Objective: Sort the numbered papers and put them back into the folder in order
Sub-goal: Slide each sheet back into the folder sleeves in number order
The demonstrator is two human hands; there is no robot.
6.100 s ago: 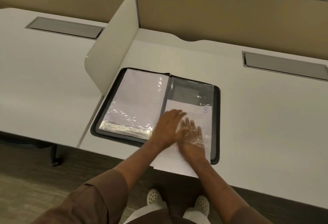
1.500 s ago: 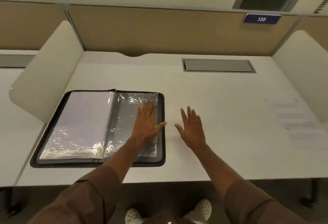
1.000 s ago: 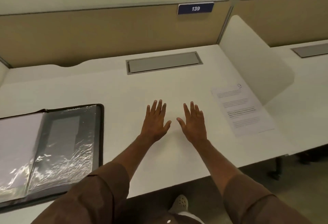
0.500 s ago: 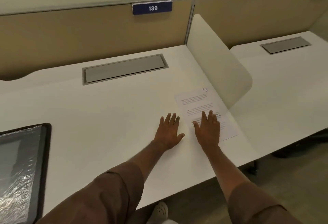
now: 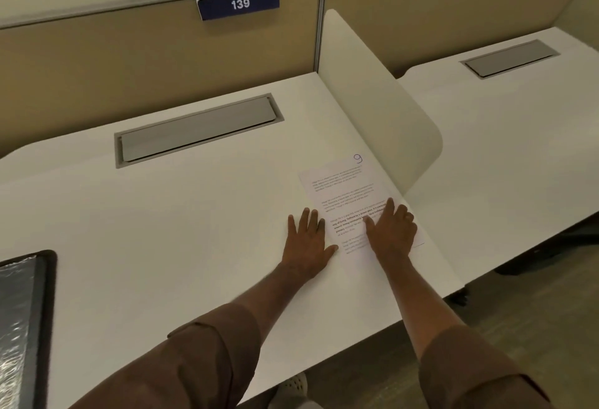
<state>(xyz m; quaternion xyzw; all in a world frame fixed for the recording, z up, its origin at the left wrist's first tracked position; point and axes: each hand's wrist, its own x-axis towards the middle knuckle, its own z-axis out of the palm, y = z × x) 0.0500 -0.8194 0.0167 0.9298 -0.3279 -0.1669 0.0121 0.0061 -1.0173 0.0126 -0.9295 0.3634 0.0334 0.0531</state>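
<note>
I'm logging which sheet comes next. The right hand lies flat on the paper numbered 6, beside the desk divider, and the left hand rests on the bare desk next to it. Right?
Not quite. The handwritten number at the top corner of the paper is 9, not 6, as the head view shows. The rest holds: the right hand lies flat on it beside the divider, and the left hand rests on the desk next to it.

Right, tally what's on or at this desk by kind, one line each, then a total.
Numbered papers: 1, the sheet marked 9
Folders: 1, the open folder at the desk's left edge
Hands: 2, the left hand flat on the desk, the right hand flat on the sheet
Grey cable hatches: 1
Number signs: 1, reading 139
Total: 6
</note>
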